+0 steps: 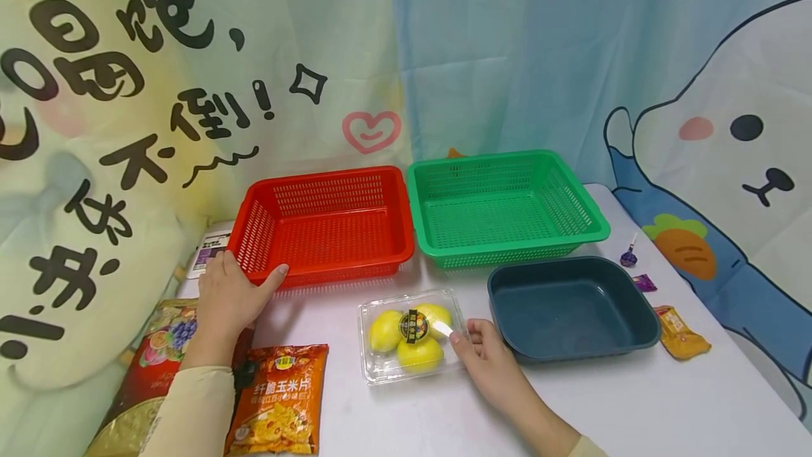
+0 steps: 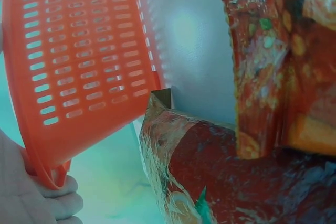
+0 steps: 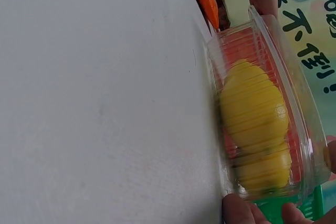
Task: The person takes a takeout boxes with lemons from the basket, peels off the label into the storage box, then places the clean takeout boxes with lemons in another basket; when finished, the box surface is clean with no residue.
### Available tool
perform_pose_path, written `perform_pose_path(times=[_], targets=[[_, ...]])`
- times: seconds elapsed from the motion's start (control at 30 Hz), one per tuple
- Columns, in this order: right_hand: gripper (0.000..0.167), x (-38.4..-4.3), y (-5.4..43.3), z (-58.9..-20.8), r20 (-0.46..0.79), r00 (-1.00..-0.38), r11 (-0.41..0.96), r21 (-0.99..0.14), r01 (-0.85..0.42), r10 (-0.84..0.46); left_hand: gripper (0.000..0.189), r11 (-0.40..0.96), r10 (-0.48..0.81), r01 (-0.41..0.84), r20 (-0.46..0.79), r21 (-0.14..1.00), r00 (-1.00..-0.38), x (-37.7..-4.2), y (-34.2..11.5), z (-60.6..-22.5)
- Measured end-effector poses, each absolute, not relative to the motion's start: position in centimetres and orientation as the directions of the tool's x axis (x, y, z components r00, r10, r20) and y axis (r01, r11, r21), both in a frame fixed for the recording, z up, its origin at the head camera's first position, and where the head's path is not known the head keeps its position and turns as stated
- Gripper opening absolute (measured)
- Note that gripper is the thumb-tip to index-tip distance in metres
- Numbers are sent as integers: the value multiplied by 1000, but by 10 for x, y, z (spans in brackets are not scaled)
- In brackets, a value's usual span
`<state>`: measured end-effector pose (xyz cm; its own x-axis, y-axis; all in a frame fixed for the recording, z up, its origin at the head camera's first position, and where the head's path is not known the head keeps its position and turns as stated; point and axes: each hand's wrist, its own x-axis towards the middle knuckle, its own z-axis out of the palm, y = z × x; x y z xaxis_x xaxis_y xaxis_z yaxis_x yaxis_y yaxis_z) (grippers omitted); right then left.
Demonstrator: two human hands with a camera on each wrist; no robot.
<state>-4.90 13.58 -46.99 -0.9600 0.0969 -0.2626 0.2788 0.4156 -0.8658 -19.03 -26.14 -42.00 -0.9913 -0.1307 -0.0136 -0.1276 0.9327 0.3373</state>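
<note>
From where I stand, the clear plastic box (image 1: 377, 374) lies on the table (image 1: 380, 422), in front of the red basket (image 1: 345, 277) and the green basket (image 1: 520, 252), just left of the dark blue basin (image 1: 571, 309). Contents: three yellow lemons (image 1: 386, 331) visible, smooth-skinned and bright, set close together. Condition: the lid is on, transparent, with a raised rim; the side wall is ribbed. A dark label (image 1: 414, 326) with small coloured print crosses the middle of the lid. The right hand (image 1: 491, 362) grips the box's right end, thumb toward the near side. The left hand (image 1: 231, 295) grips the red basket's near left corner, fingers curled around the rim. An orange snack bag (image 1: 275, 400) lies near the left forearm.
</note>
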Motion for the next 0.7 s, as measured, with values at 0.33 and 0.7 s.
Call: perform_pose_path(times=[0.33,0.7], targets=[[87,-47,131,-460,-179,-983,429,-886,176,33,132,932,-134,-130,-11,338,-991,-189,-262,-420],[81,-50,123,-455,-59,-998,495,-868,45,-12,132,929,-128,-124,-11,350,-992,-191,-261,-420]])
